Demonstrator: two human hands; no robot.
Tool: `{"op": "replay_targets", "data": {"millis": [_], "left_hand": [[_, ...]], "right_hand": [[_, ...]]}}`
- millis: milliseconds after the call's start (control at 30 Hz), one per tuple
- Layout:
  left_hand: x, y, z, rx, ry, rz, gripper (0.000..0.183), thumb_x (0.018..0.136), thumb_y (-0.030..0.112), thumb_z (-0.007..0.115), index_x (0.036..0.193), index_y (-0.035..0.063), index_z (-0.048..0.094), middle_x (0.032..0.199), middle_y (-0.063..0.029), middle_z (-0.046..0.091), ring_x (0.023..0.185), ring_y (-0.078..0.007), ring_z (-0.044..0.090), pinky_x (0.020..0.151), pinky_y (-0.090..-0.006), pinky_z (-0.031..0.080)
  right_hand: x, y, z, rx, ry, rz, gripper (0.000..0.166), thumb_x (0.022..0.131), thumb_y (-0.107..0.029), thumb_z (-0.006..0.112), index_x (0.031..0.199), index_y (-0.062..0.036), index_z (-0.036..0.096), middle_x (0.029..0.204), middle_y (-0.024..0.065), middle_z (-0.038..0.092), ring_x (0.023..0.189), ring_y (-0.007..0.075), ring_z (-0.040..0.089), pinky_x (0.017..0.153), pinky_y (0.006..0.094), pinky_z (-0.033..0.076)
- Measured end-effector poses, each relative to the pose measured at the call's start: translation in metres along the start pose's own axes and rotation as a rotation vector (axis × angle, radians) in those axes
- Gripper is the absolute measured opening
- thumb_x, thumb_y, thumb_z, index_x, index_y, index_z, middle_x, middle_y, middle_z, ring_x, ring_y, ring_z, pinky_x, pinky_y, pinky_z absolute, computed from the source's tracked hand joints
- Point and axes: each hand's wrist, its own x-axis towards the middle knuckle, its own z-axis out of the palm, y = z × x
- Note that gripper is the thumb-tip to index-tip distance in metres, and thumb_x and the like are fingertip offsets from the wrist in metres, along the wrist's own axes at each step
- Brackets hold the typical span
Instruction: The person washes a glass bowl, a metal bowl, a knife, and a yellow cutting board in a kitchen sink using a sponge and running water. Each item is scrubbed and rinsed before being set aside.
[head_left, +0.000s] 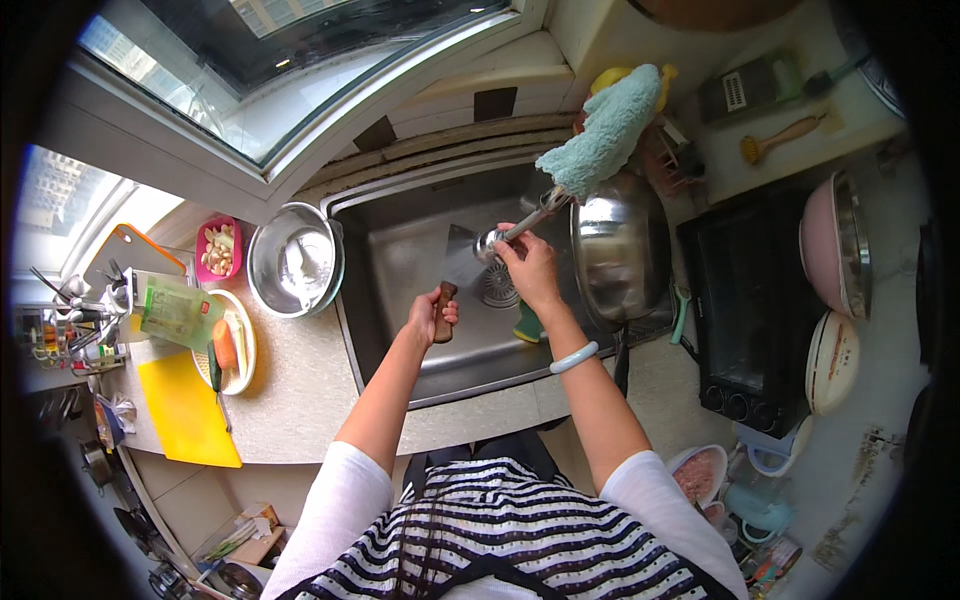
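Note:
My left hand (435, 316) grips the brown wooden handle (447, 311) of a kitchen knife or cleaver over the stainless steel sink (401, 274). Its blade blends into the sink and spray, so the outline is unclear. In my right hand (531, 265) is the chrome spray head (491, 244) of the flexible faucet hose (525, 223). Water sprays from it toward the blade area. Below it lies the slotted drain strainer (498, 286). A green and yellow sponge (529, 324) is partly hidden behind my right wrist. A pale green cloth (604, 135) drapes over the faucet.
A steel pan (622, 259) leans at the sink's right, beside a black toaster oven (742, 300). Leftward are a metal bowl (281, 259), a pink container of garlic (218, 249), a basket (246, 375) with a carrot (223, 345), and a yellow cutting board (184, 409). An opened window (277, 157) juts overhead.

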Motion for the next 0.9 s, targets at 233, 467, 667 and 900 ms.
{"op": "replay_targets", "data": {"millis": [233,467,667,900], "left_hand": [[0.003,0.005,0.006,-0.051,-0.021,-0.068,0.027,0.095,0.03,0.033,0.091,0.009,0.049,0.068,-0.0074,0.045,0.05,-0.012,0.037,0.042,-0.0223,0.033],[-0.017,-0.015,0.029,0.925,0.192,0.466,0.027,0.089,0.025,0.053,0.109,0.0079,0.057,0.062,-0.0063,0.053,0.051,-0.0152,0.049,0.045,-0.0252,0.042],[-0.03,-0.025,0.047,1.871,0.515,0.893,0.027,0.07,0.017,0.069,0.095,0.0073,0.066,0.084,-0.0166,0.064,0.081,-0.0334,0.061,0.073,-0.0406,0.049],[-0.031,-0.029,0.043,2.128,0.472,0.986,0.019,0.069,0.016,0.068,0.087,0.0085,0.066,0.078,-0.0154,0.064,0.075,-0.0331,0.061,0.067,-0.0426,0.048]], "right_hand": [[0.004,0.002,-0.025,-0.097,-0.091,-0.058,0.028,0.075,-0.006,0.064,0.103,-0.0039,0.062,0.08,0.0112,0.065,0.073,0.0175,0.063,0.066,0.0275,0.048],[0.01,0.012,-0.017,-0.145,0.005,-0.094,0.03,0.076,-0.006,0.064,0.106,-0.0055,0.062,0.083,0.0121,0.066,0.079,0.0193,0.064,0.067,0.0288,0.048],[0.004,0.007,-0.019,0.017,-0.183,-0.015,0.029,0.078,-0.004,0.062,0.108,-0.0039,0.061,0.084,0.0096,0.067,0.078,0.0161,0.063,0.071,0.0266,0.049],[0.012,0.012,-0.024,-0.141,-0.069,-0.106,0.032,0.076,-0.004,0.063,0.107,-0.0035,0.06,0.086,0.0127,0.064,0.077,0.0214,0.063,0.07,0.0299,0.048]]}}
